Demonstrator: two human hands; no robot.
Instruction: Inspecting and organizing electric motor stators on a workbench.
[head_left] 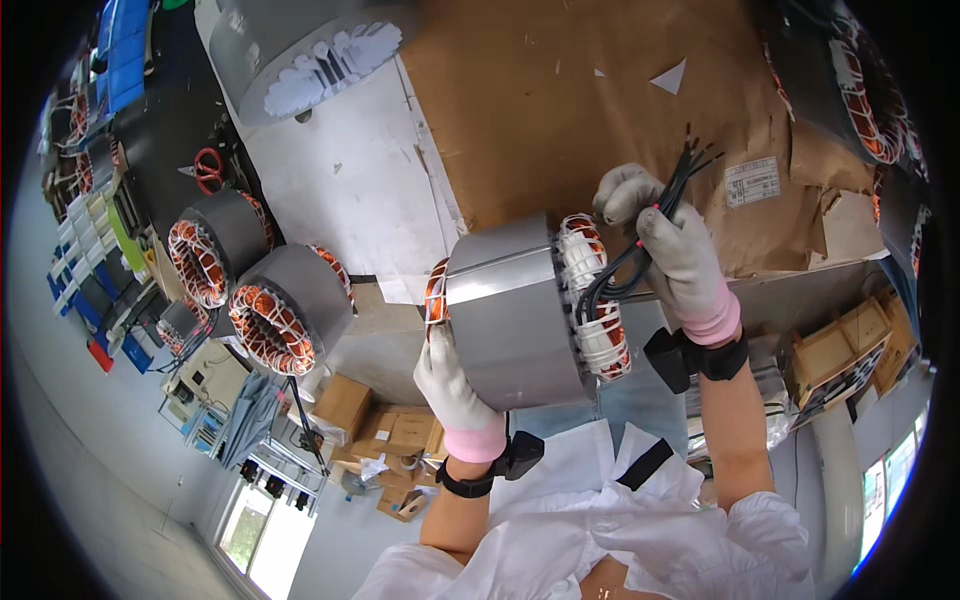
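Head view: white label [752,181] on brown paper [560,100].

Daylight fills the scene, bright and even, and comes partly from the windows [262,520] near the lower rim. Shadows are soft. The white sheet [345,190] looks nearly washed out, and the metal motor core [510,310] shows a mild sheen. The fisheye lens bends straight edges and blackens the corners. The centre is sharp, while the rim is softer.
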